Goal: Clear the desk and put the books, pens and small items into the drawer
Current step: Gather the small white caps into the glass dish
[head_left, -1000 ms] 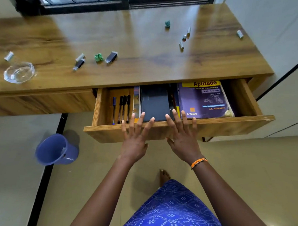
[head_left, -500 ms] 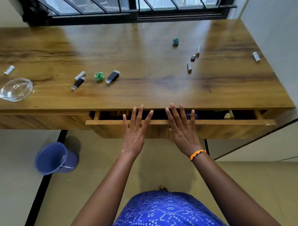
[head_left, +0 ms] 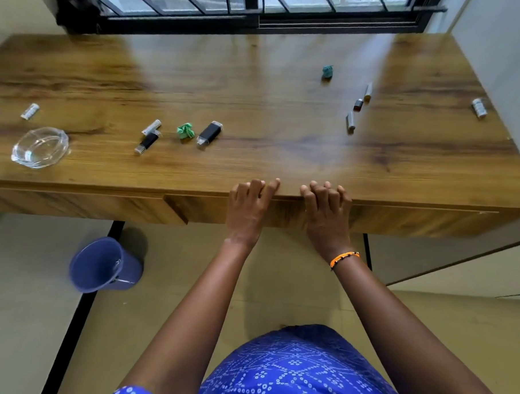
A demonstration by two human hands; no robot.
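We identify a home room. A wood-grain table (head_left: 256,107) stands below a barred window (head_left: 255,6). A blue bucket (head_left: 104,264) sits on the tiled floor (head_left: 18,305).

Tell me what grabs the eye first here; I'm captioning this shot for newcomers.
Both hands, the left hand and right hand, press against the shut drawer front at the desk's near edge. Small items lie scattered on the desk, with a glass dish far left. A blue bucket lies tipped on the floor.

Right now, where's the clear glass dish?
Head view: the clear glass dish sits at the wooden desk's left front, near a small silver cylinder.
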